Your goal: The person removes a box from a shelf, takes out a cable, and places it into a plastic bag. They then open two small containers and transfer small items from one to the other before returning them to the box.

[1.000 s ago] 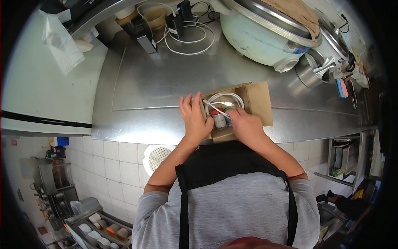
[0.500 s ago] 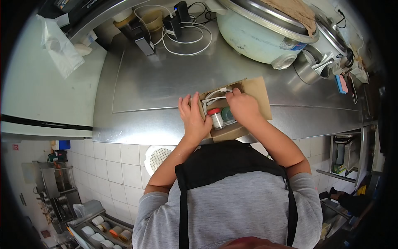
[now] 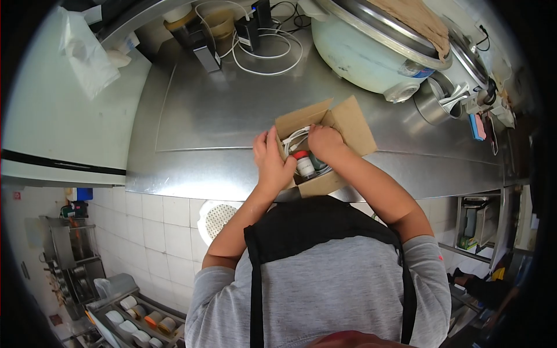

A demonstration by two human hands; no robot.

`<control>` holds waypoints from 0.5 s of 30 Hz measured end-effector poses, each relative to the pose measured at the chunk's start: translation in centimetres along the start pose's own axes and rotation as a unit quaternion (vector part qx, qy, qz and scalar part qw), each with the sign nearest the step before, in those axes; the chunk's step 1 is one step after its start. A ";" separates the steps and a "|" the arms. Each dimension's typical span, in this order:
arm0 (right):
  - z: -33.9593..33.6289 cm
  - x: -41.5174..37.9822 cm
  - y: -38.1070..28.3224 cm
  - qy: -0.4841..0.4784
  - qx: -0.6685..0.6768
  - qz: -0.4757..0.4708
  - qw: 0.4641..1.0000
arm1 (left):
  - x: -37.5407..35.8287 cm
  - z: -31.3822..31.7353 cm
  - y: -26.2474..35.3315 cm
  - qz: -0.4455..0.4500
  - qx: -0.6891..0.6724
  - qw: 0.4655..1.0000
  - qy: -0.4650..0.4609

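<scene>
An open cardboard box with raised flaps stands at the front edge of the steel counter. My left hand grips its left side, thumb near the inside and fingers around the outer wall. Inside lie a coiled white cable, a small jar with a red lid and a green item, partly hidden. My right hand reaches into the box from the right, fingers closed at the cable's upper part; the fingertips are partly hidden.
A large pale green cooker stands at the back right, beside a metal pot holding utensils. Chargers and looped white cables lie at the back. A white perforated stool is below the counter edge.
My right hand has shifted slightly left and down within the box. The box's back flap has risen and its right flap has changed angle. My left hand stays at the left side.
</scene>
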State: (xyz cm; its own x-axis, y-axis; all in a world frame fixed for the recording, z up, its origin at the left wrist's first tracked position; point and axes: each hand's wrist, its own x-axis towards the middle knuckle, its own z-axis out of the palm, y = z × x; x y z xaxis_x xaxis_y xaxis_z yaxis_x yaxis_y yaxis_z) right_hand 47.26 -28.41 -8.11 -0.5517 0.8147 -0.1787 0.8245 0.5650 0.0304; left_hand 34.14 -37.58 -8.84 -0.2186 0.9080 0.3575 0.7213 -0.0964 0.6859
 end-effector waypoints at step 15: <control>-7.4 -3.7 1.0 -0.073 0.029 -0.097 0.992 | 0.3 -0.1 -0.1 -0.036 0.013 0.999 -0.028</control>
State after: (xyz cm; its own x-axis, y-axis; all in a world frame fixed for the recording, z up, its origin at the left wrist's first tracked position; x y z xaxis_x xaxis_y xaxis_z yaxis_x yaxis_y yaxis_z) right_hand 49.19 -29.91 -0.11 -0.6800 0.6616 -0.3160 0.7129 0.6974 -0.0740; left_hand 33.95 -37.32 -8.73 -0.2351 0.9333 0.2715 0.7225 -0.0190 0.6912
